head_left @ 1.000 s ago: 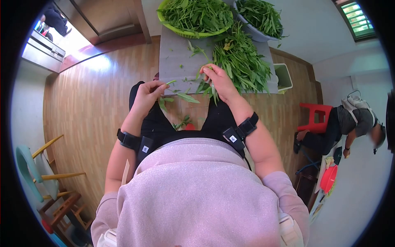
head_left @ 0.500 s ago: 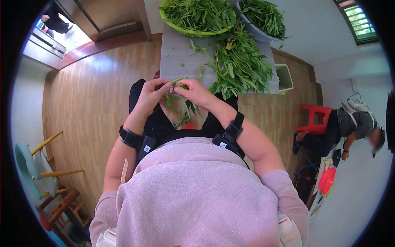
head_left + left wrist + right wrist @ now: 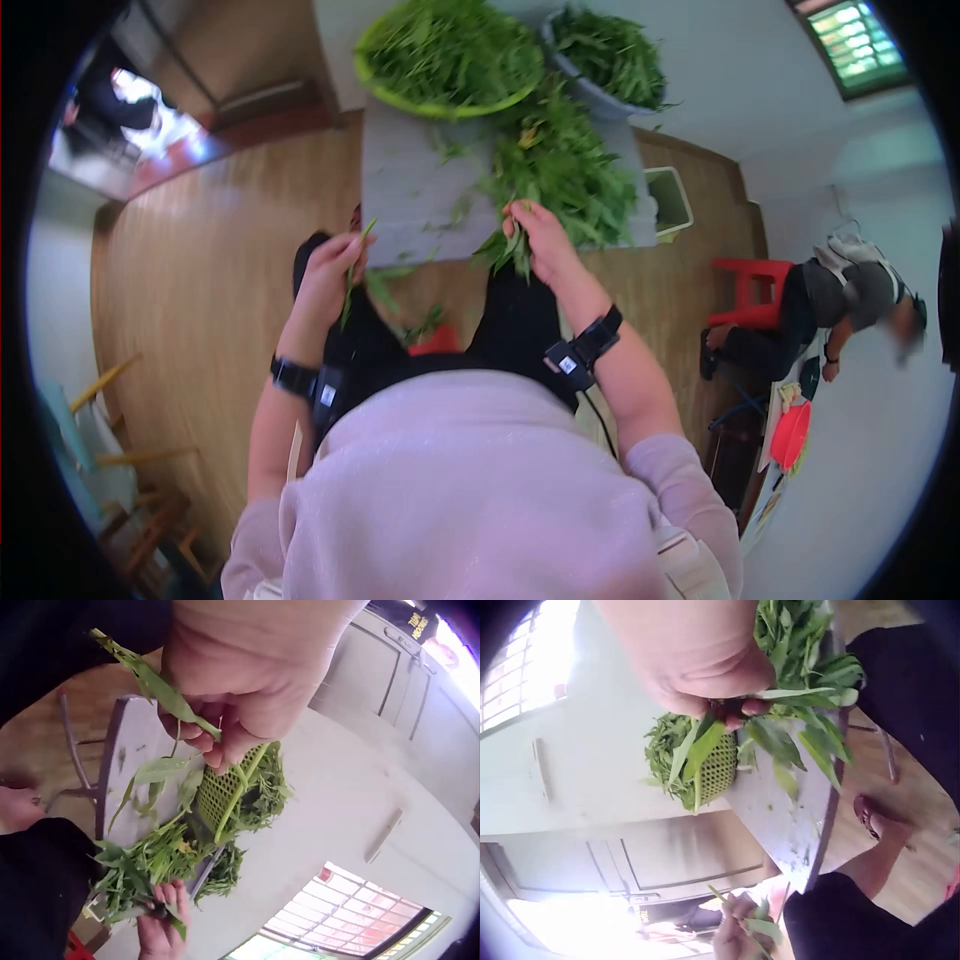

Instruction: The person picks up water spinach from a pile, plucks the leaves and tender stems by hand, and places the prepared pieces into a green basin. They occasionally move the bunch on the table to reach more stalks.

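Observation:
My left hand (image 3: 328, 275) pinches a short water spinach sprig, its stem (image 3: 206, 726) between thumb and fingers and a leaf (image 3: 166, 694) trailing back under the palm. Out in front of my left knee, it is well apart from the other hand. My right hand (image 3: 545, 240) is at the near edge of the water spinach pile (image 3: 590, 170) on the grey table (image 3: 405, 220). Its curled fingers hold several leafy pieces (image 3: 705, 746), with leaves hanging below; part of this bunch is hidden by the palm in the right wrist view.
At the table's back stand a yellow-green basket (image 3: 372, 88) and a bluish basin (image 3: 612, 100), both heaped with greens. Leaf scraps (image 3: 405, 272) lie along the near edge. A pale bin (image 3: 668, 200) is right of the table. Further right, a person (image 3: 850, 290) sits by a red stool (image 3: 745, 285).
Half a second ago both hands met over my lap; now they are apart. The right has moved right to the pile, the left slightly left and nearer me. The head view has shifted too.

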`<state>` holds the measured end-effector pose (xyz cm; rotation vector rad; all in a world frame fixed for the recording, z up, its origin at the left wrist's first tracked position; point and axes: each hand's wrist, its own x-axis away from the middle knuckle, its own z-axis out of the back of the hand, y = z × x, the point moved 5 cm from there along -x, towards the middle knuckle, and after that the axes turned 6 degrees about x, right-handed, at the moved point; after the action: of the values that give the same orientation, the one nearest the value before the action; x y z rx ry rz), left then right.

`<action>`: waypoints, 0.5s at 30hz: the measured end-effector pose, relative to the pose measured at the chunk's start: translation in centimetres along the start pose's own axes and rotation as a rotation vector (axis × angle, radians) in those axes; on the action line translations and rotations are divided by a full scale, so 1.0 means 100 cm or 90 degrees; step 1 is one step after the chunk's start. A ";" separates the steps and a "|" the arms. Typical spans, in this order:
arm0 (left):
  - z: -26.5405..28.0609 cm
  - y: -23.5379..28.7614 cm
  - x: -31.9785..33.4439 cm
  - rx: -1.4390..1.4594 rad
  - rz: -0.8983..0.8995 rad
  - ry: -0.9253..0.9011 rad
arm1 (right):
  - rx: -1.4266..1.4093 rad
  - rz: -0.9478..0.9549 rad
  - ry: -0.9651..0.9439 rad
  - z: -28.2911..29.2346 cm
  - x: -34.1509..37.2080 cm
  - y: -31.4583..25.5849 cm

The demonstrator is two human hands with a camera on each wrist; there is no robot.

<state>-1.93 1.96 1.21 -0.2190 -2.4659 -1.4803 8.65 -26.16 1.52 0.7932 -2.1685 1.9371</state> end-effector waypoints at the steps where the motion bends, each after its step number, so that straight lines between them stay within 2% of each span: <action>1: 0.002 -0.003 0.000 -0.005 0.014 0.035 | 0.015 0.023 0.030 0.013 -0.004 -0.006; 2: 0.005 -0.006 0.001 0.012 0.041 0.050 | 0.021 0.077 0.102 0.025 -0.005 -0.020; 3: 0.011 -0.011 0.001 0.022 0.055 0.066 | 0.023 0.095 0.118 0.036 -0.008 -0.038; 5: 0.024 -0.020 -0.002 0.039 0.076 0.094 | 0.088 0.229 0.271 0.062 -0.008 -0.092; 8: 0.036 -0.025 -0.008 0.049 0.085 0.093 | 0.140 0.352 0.352 0.088 -0.019 -0.180; 10: 0.035 -0.024 -0.012 0.054 0.087 0.088 | 0.114 0.387 0.384 0.105 -0.037 -0.231; 12: 0.033 -0.019 -0.015 0.048 0.090 0.103 | 0.243 0.446 0.432 0.126 -0.061 -0.276; 13: 0.032 -0.017 -0.017 0.051 0.087 0.100 | 0.246 0.450 0.433 0.133 -0.075 -0.295; 15: 0.030 -0.013 -0.020 0.057 0.084 0.108 | 0.533 0.537 0.593 0.138 -0.093 -0.335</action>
<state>-0.75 4.03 -1.79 -0.2246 -2.3287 -1.2767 35.35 -37.92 24.88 -1.0352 -1.1051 2.7426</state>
